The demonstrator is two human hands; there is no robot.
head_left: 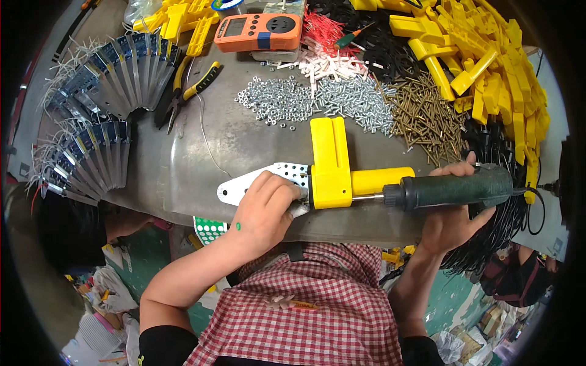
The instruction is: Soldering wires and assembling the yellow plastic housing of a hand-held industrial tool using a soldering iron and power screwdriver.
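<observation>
My left hand is closed on a white pointed metal plate with rows of holes, near the front edge of the table. Its fingertips press where the plate meets a yellow plastic handle part; what lies under them is hidden. From the right, my right hand grips a dark green electric screwdriver, passing beneath its body with fingers showing above and below. The screwdriver lies level, and its thin steel bit reaches the right side of the yellow part.
Behind my hands lie piles of nuts, silver screws and brass-coloured screws. Yellow plastic parts heap at right. Pliers, an orange multimeter and fanned metal plates with wires occupy the left and back. Another person is at left.
</observation>
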